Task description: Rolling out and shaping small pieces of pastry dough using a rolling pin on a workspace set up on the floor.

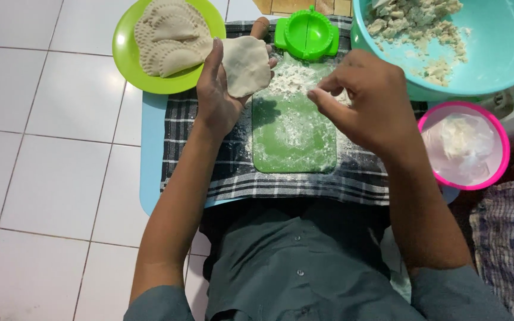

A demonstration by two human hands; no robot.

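My left hand (218, 89) holds a flat round piece of white dough (246, 64) up on its fingers, above the left edge of a green floured board (292, 137). My right hand (364, 98) hovers over the board's right side with fingertips pinched together, holding nothing that I can see. A green hinged dumpling press (307, 34) lies open just beyond the board. Several crimped half-moon pastries (168, 35) are stacked on a lime green plate (127, 59) at the far left.
A teal bowl (495, 53) with crumbly dough stands at the far right. A pink bowl (465, 145) holds a white plastic bag. A black checked cloth (221, 166) covers a light blue mat (150, 154) on the white tile floor. A striped cloth (507, 244) lies at the right.
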